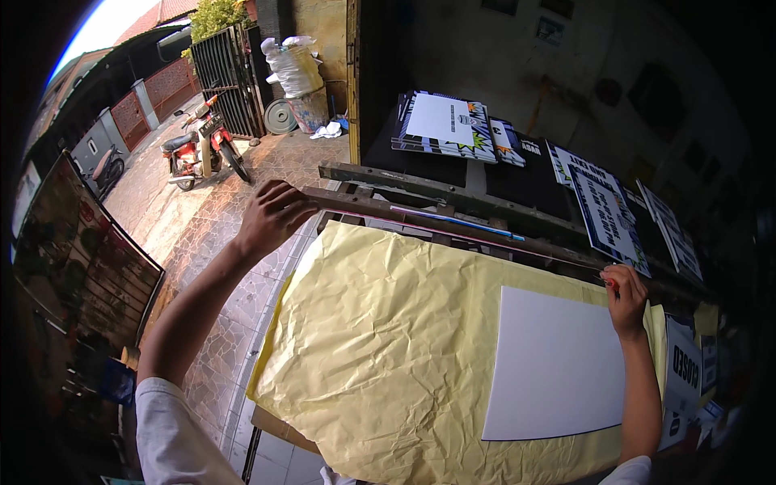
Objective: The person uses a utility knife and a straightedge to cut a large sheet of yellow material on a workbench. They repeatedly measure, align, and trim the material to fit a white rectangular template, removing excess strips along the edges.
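Note:
A thin pink strip [477, 240] stretches straight along the far edge of the work surface, from one hand to the other. At the left end of a dark rail [364, 202], my left hand [279, 212] is closed with fingers curled down where the strip starts. My right hand [626, 295] is closed at the other end, around a small red-handled tool [612, 284] whose kind I cannot make out. Beneath lies a large crumpled yellow paper sheet [364, 339]. On it rests a blank white board [558, 364], partly covered by my right forearm.
A blue-and-white strip [457, 222] lies on the rail. Beyond are stacked printed signs [440, 121] and more leaning signs [606, 210]. Another printed sign [681, 380] is at the right. A red motorcycle [202, 145] and stuffed sacks [295, 77] stand outside at far left.

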`<state>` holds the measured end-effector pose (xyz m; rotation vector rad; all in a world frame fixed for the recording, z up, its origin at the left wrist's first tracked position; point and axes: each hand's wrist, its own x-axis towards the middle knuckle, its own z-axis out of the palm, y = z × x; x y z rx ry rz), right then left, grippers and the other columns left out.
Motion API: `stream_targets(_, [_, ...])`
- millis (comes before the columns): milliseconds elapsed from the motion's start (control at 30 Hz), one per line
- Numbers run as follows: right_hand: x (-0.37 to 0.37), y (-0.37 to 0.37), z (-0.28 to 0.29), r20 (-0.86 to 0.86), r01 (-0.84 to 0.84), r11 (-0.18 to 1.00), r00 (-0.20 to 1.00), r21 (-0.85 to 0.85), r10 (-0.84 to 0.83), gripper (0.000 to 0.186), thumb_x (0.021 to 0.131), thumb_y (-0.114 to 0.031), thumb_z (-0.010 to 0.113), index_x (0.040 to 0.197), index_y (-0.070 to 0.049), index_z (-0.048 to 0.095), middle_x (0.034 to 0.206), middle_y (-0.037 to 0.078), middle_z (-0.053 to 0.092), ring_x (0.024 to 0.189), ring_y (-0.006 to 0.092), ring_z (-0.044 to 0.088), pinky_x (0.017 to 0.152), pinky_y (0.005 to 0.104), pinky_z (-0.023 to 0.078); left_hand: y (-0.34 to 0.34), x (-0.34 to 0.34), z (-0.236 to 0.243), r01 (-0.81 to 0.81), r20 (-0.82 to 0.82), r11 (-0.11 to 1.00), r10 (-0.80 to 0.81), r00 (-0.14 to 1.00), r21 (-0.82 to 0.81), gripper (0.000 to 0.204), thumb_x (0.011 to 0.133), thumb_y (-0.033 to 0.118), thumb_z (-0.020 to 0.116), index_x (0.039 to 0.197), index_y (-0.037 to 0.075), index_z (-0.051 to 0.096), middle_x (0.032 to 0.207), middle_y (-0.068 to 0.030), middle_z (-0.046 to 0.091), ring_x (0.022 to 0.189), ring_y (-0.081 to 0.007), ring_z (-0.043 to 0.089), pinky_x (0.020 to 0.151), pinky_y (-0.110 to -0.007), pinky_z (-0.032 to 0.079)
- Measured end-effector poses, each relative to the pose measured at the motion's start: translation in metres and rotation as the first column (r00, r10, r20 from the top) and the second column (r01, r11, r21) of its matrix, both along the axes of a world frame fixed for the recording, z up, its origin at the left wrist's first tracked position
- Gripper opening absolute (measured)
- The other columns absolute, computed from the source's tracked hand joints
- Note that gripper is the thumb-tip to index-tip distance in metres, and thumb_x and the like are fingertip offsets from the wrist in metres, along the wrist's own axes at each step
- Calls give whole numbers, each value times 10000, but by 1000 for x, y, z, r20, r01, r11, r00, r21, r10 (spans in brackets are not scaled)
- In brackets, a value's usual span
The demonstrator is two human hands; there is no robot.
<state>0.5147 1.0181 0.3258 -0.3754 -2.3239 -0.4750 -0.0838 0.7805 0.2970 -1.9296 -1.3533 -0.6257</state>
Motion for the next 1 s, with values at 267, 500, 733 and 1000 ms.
stream_targets(267, [-73,65,-76,76,119,991,991,-62,-115,276,806,66,745,1014,-34,595,994,94,702,882,291,698,717,387,579,106,-108,-97,-237,34,970,239,971,-43,93,876,199,750,944,136,753,949,-16,728,938,-237,694,872,-373,529])
stream_targets(500, [-148,93,-162,60,232,877,972,-422,-228,170,883,-23,701,989,-26,568,970,147,626,882,395,672,720,469,530,151,-125,-155,-204,22,974,207,978,-101,85,864,161,735,943,129,730,953,-20,728,900,-236,692,863,-382,526])
stream_targets(733, [-228,65,-210,-41,66,507,979,-859,-198,286,865,-153,776,958,20,568,897,189,610,838,389,616,761,456,482,163,-63,-64,16,-100,998,-11,995,53,147,854,178,776,982,111,750,924,-16,731,872,-212,698,853,-375,554])
stream_targets(1000, [-320,53,-195,-207,-195,-160,976,-968,67,324,880,-163,829,1019,4,587,924,32,652,827,127,673,635,317,628,150,-30,51,202,-319,963,-137,938,180,257,803,149,830,1046,114,755,957,-12,738,902,-193,706,829,-360,558])
